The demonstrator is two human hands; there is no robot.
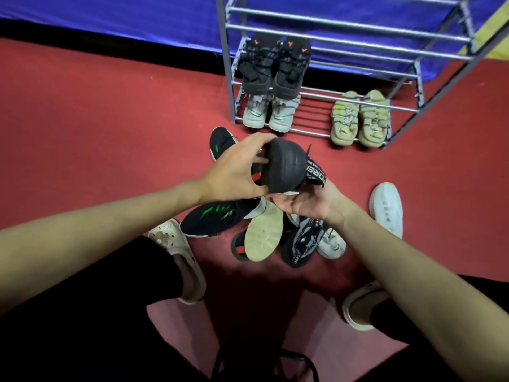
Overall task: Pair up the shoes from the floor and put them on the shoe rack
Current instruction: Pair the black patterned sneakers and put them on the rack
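Both hands hold a black shoe (286, 168) with a lettered black-and-white strap, lifted above the floor pile. My left hand (237, 169) grips its left side; my right hand (300, 202) cups it from below. Beneath lie a black shoe with green stripes (214, 219), a second one (221, 142) farther off, an overturned shoe showing a pale sole (263, 232), a black-and-white knit shoe (301, 241), and a white shoe (387, 208). The metal shoe rack (344, 44) holds a black pair (275, 66), a grey-white pair (268, 111) and a pale green pair (359, 118).
The floor is red carpet (110, 119). A blue cloth (137, 17) hangs behind the rack. My feet in pale clogs (181, 257) stand either side of the pile. The rack's upper bars and the right part of its middle shelf are bare.
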